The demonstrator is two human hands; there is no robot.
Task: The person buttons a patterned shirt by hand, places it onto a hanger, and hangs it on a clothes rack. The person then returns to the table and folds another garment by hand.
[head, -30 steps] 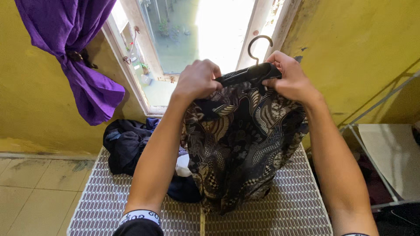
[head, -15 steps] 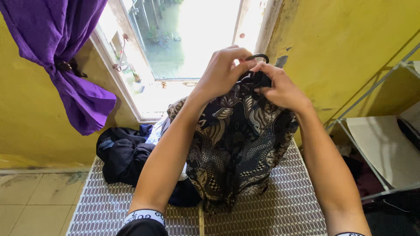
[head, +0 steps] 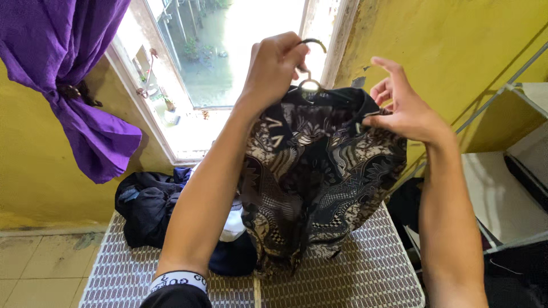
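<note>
Yellow walls close in on both sides of a bright window [head: 228, 57] at twelve o'clock, and a purple curtain [head: 74, 97] is knotted back at ten o'clock, which lets the daylight fall straight on what we hold. Below us a woven mesh tabletop [head: 365, 274] fills the six o'clock area, with a heap of dark clothes [head: 148, 205] lying on it at eight o'clock.

Our left hand [head: 274, 65] is closed around the neck of a dark hanger [head: 311, 85], just under its hook, so the whole weight hangs from that one fist and the garment stays clear of the table's far edge. Our right hand [head: 405, 108] sits at two o'clock with thumb and forefinger pinching the shirt's shoulder edge while the other fingers spread wide; we judge this a light grip, suited to tugging cloth into place over the hanger's arm.

The patterned shirt [head: 319, 177] hangs at the centre, between our forearms, its hem reaching down to the tabletop. It is black with cream and tan batik-like motifs of leaves, feathers and checks, soft and loosely draped, with a plain black collar band at the top.

A metal rack [head: 502, 91] with a pale shelf stands at three o'clock.
</note>
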